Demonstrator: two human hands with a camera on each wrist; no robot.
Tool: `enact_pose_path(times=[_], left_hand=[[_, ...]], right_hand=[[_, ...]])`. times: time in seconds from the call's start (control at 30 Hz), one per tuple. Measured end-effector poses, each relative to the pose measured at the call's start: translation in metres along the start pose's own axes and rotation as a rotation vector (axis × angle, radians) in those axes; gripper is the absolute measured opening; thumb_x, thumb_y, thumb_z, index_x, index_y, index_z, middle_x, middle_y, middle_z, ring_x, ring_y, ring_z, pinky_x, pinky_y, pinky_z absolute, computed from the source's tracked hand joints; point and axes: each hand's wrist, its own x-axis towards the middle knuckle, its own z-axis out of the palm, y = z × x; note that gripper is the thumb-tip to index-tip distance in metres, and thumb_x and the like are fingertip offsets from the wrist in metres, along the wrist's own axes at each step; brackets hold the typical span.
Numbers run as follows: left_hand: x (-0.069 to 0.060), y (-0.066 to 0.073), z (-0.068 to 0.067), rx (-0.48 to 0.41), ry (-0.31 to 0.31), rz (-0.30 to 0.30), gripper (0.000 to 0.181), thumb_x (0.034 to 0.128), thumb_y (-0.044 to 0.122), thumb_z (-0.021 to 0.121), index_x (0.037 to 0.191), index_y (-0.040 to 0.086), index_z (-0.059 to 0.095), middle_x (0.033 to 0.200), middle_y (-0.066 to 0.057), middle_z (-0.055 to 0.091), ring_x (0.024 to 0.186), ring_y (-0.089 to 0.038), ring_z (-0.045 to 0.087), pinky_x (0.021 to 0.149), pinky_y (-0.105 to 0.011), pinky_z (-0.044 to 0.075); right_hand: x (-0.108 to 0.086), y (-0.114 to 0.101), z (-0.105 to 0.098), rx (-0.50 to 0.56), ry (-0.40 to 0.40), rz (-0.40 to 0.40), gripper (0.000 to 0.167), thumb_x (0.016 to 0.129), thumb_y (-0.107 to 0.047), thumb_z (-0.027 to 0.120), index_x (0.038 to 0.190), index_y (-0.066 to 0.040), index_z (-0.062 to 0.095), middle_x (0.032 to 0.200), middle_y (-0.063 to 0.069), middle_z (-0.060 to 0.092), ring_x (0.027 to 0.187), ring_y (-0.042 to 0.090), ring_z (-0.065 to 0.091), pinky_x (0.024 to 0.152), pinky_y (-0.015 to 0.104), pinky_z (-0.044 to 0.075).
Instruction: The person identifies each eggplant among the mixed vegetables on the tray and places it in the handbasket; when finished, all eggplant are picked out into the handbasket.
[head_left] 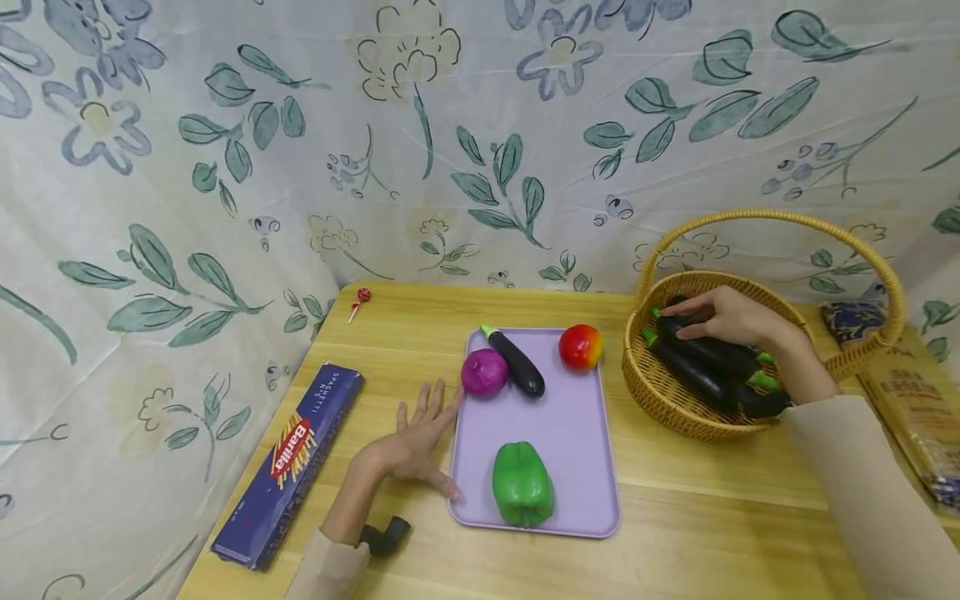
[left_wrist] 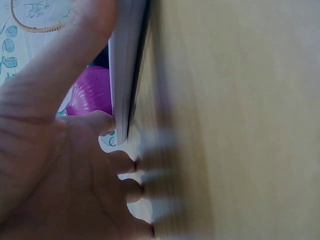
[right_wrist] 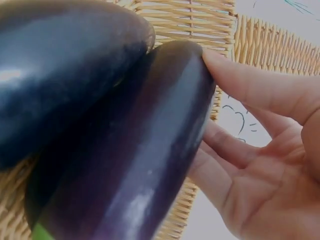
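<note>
In the head view my right hand (head_left: 731, 318) reaches into a wicker basket (head_left: 667, 417) and holds an eggplant (head_left: 726, 357) lying among other eggplants. The right wrist view shows the thumb on the end of that dark eggplant (right_wrist: 160, 135) and the fingers along its far side. My left hand (head_left: 412, 448) spreads its fingers at the left edge of a lilac tray (head_left: 573, 450), thumb and fingertips against the rim. On the tray are a purple onion (head_left: 484, 372), an eggplant (head_left: 522, 368), a red-yellow fruit (head_left: 581, 347) and a green bell pepper (head_left: 522, 485).
A blue spaghetti box (head_left: 292, 462) lies along the table's left side, with a lollipop (head_left: 360, 304) behind it. Right of the basket, under its handle, lies a golden packet (head_left: 911, 392). Floral cloth (head_left: 450, 167) hangs behind the wooden table (head_left: 675, 517).
</note>
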Motion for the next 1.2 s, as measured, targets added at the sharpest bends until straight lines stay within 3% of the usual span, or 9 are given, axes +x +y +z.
enact_pose_path(times=[0.33,0.43,0.53,0.67,0.8,0.87,0.97,1.03,1.2], left_hand=[[-0.001,0.001,0.000,-0.009,0.001,-0.008,0.147,0.0637,0.050,0.095,0.167,0.020,-0.005,0.170,-0.023,-0.022,0.157,-0.042,-0.024,0.122,-0.072,-0.014],[-0.001,0.002,0.000,-0.011,0.000,-0.005,0.147,0.0640,0.050,0.095,0.167,0.020,-0.006,0.169,-0.023,-0.022,0.157,-0.042,-0.024,0.122,-0.072,-0.015],[0.000,0.002,0.000,-0.013,0.000,-0.001,0.147,0.0640,0.049,0.095,0.167,0.020,-0.006,0.169,-0.023,-0.022,0.157,-0.043,-0.024,0.122,-0.072,-0.015],[-0.001,0.003,0.000,-0.015,0.003,-0.001,0.148,0.0638,0.049,0.095,0.167,0.019,-0.006,0.169,-0.023,-0.022,0.157,-0.042,-0.024,0.121,-0.072,-0.015],[0.000,0.003,-0.001,-0.019,0.002,-0.002,0.148,0.0640,0.049,0.095,0.167,0.020,-0.006,0.169,-0.023,-0.022,0.157,-0.042,-0.024,0.122,-0.071,-0.016],[0.000,0.002,-0.001,-0.017,0.000,-0.001,0.147,0.0641,0.050,0.095,0.167,0.020,-0.006,0.169,-0.023,-0.022,0.157,-0.042,-0.024,0.122,-0.071,-0.015],[0.000,0.002,-0.001,-0.015,0.000,-0.003,0.147,0.0640,0.050,0.095,0.167,0.020,-0.006,0.169,-0.023,-0.022,0.157,-0.042,-0.024,0.122,-0.071,-0.015],[0.000,0.001,-0.001,-0.012,0.001,-0.004,0.147,0.0640,0.050,0.095,0.167,0.020,-0.006,0.169,-0.023,-0.022,0.157,-0.042,-0.024,0.122,-0.072,-0.015],[0.000,0.002,0.000,-0.012,0.006,-0.002,0.148,0.0636,0.050,0.095,0.167,0.019,-0.005,0.169,-0.024,-0.022,0.157,-0.042,-0.024,0.122,-0.072,-0.015]], right_hand=[[0.003,0.003,-0.002,0.003,-0.041,0.013,0.046,0.095,-0.018,0.075,0.137,-0.001,0.066,0.135,0.032,0.063,0.049,0.009,0.036,0.051,0.021,0.037],[0.003,0.004,-0.001,-0.019,-0.062,0.000,0.044,0.095,-0.015,0.075,0.136,0.000,0.067,0.138,0.034,0.062,0.077,0.027,0.068,0.064,0.023,0.053],[0.002,0.005,-0.001,-0.042,-0.077,-0.015,0.043,0.095,-0.014,0.074,0.135,0.001,0.067,0.139,0.034,0.061,0.121,0.048,0.064,0.082,0.033,0.063],[0.003,0.006,-0.001,-0.031,-0.081,-0.014,0.043,0.095,-0.014,0.074,0.135,0.001,0.067,0.138,0.034,0.062,0.123,0.049,0.063,0.087,0.040,0.063],[0.005,0.006,-0.002,-0.042,-0.087,-0.020,0.045,0.096,-0.016,0.073,0.137,0.001,0.065,0.138,0.033,0.062,0.120,0.046,0.065,0.082,0.027,0.061],[0.003,0.003,-0.002,-0.053,-0.084,-0.016,0.048,0.097,-0.019,0.072,0.140,0.001,0.062,0.131,0.033,0.065,0.095,0.035,0.071,0.072,0.022,0.055],[-0.005,-0.014,-0.003,-0.091,-0.054,-0.017,0.051,0.099,-0.023,0.070,0.143,0.000,0.059,0.112,0.026,0.068,0.061,0.017,0.054,0.062,0.024,0.044],[-0.012,-0.032,-0.003,-0.123,-0.015,-0.032,0.051,0.100,-0.024,0.070,0.144,-0.002,0.060,0.107,0.020,0.069,0.061,0.015,0.049,0.063,0.027,0.043],[-0.027,-0.088,0.013,-0.116,0.058,-0.143,0.052,0.100,-0.027,0.070,0.147,-0.009,0.058,0.127,0.017,0.071,0.109,0.030,0.067,0.084,0.042,0.057]])
